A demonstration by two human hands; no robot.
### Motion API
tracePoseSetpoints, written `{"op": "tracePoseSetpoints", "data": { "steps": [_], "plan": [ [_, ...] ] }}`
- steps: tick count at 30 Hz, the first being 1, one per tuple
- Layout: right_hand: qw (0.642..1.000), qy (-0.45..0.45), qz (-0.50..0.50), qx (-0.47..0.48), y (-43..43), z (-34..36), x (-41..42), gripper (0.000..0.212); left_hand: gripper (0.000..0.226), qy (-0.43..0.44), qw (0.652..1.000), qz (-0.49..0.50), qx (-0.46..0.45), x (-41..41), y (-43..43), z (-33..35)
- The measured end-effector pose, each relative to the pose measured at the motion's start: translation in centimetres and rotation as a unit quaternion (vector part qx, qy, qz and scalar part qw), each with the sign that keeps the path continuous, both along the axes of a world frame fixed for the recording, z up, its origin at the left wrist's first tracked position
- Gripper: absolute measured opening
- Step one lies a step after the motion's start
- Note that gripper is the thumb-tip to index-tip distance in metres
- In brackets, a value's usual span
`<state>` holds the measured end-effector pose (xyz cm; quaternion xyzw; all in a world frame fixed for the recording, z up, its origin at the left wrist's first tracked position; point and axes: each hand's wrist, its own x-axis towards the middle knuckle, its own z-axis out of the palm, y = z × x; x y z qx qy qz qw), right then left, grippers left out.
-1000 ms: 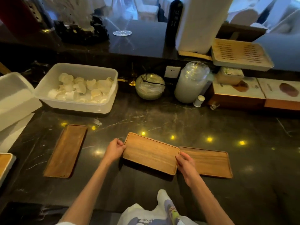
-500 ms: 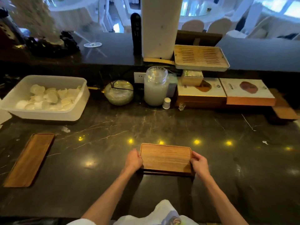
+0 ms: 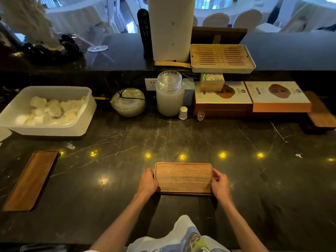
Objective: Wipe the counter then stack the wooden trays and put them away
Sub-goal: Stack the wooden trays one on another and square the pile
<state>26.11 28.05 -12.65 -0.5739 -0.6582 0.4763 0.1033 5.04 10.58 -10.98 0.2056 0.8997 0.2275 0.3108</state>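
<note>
Two wooden trays are stacked near-centre on the dark marble tabletop. The top tray sits square on a lower tray, of which only the near edge shows. Left hand grips the stack's left short end, right hand the right end, fingers curled round the edges on both sides. A third tray lies flat at near left, well apart. Far left: white tub w/ pale pieces inside. Far centre: glass jar, w/ flat boxes to its right.
</note>
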Motion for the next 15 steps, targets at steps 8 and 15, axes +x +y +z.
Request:
{"op": "tracePoseSetpoints", "data": {
  "steps": [8, 15],
  "plan": [
    [1.000, -0.011, -0.021, -0.019, -0.21, -0.10, 0.38, 0.038, 0.011, 0.020, 1.000, 0.011, -0.004, 0.25, -0.01, -0.62],
    [0.999, -0.010, -0.012, -0.029, -0.49, -0.30, 0.49, 0.039, 0.010, 0.008, 1.000, 0.025, 0.014, 0.65, 0.13, -0.86]
  ]
}}
